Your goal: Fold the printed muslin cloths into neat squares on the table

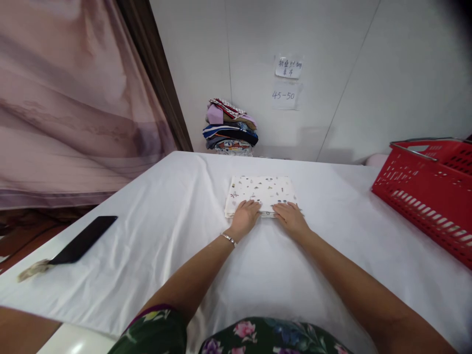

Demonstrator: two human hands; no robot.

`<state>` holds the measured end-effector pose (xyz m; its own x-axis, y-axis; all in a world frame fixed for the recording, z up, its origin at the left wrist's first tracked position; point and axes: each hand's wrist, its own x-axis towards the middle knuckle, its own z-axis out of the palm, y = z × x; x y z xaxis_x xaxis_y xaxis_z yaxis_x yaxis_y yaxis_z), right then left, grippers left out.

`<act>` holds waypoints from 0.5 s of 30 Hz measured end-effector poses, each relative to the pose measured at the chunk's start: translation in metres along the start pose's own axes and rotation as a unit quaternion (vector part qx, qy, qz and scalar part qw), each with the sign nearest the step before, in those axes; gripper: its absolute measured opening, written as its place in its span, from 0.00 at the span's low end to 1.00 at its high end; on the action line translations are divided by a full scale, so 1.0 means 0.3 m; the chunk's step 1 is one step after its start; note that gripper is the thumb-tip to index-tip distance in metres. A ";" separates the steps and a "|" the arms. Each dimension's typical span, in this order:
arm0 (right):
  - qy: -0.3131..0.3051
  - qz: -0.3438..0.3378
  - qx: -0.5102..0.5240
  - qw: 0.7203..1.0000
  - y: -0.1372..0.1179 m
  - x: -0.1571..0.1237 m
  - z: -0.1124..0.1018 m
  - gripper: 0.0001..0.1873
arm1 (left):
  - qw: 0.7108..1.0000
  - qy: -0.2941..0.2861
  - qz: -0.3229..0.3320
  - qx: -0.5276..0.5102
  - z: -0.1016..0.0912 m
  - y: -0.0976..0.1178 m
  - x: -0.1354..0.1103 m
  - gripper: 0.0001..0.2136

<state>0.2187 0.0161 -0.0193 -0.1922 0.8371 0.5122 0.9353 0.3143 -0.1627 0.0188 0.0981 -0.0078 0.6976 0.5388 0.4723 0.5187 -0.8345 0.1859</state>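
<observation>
A folded white cloth with small printed motifs lies flat near the middle of the table, its layers showing along the near edge. My left hand rests on the cloth's near left part, fingers stretched out over the top. On the near right part lies my right hand, its fingers also laid flat on the fabric. Neither hand grips the cloth. A silver bracelet circles my left wrist.
A white sheet with creases covers the table. On the left lies a black phone with a tassel. A red basket stands at the right. Behind the far edge rises a pile of folded clothes; handwritten signs hang on the wall.
</observation>
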 end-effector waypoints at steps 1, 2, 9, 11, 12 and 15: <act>0.012 0.007 0.010 1.000 0.002 -0.002 0.012 0.13 | 1.000 0.009 0.001 -0.011 0.012 -0.007 0.000 0.12; 0.027 0.014 0.018 0.999 0.005 -0.004 0.023 0.13 | 1.000 0.019 0.004 -0.020 0.021 -0.014 0.000 0.11; 0.098 0.012 0.040 0.994 0.018 -0.002 0.052 0.11 | 0.996 0.074 0.048 -0.023 0.041 -0.038 -0.004 0.11; 0.103 0.007 0.046 0.994 0.016 -0.001 0.048 0.10 | 0.996 0.070 0.056 -0.018 0.039 -0.036 -0.009 0.12; 0.101 0.006 0.052 0.994 0.013 -0.001 0.045 0.10 | 0.996 0.065 0.059 -0.017 0.037 -0.033 -0.013 0.12; 0.085 0.022 0.079 0.993 0.005 0.002 0.031 0.10 | 0.997 0.053 0.052 -0.018 0.025 -0.017 -0.022 0.13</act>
<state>0.2171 0.0212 -0.0271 -0.0863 0.7685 0.6340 0.8805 0.3566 -0.3124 0.0153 0.0998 -0.0185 0.6897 0.4351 0.5788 0.4260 -0.8902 0.1616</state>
